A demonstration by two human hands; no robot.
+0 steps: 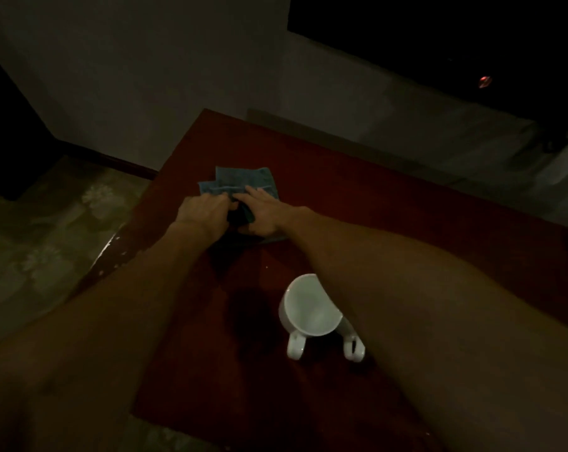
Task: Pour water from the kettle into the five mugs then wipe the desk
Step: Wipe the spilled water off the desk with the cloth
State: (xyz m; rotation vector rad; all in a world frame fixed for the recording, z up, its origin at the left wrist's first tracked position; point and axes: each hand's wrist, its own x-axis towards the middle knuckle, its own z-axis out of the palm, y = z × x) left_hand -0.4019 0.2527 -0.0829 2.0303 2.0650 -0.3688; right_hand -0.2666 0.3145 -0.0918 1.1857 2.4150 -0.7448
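Both arms reach forward over the dark red tabletop, forearms bare, hands meeting at a blue cloth on the far left part of the surface. Left hand lies knuckles-up at the cloth's near left edge, fingers curled down into the bunched fabric, gripping it. Right hand lies flatter on the cloth's right side, fingers mostly extended and pressing on the fabric, thumb side toward the left hand. The cloth is partly folded: its far portion is spread flat beyond the fingertips, its near part is gathered dark between the two hands. A white mug stands upright nearer the camera, just left of the right forearm, handle toward the viewer. A second white handle shows beside it, its mug hidden under the forearm. Lighting is dim; wet patches on the tabletop cannot be judged. Patterned floor shows to the left.
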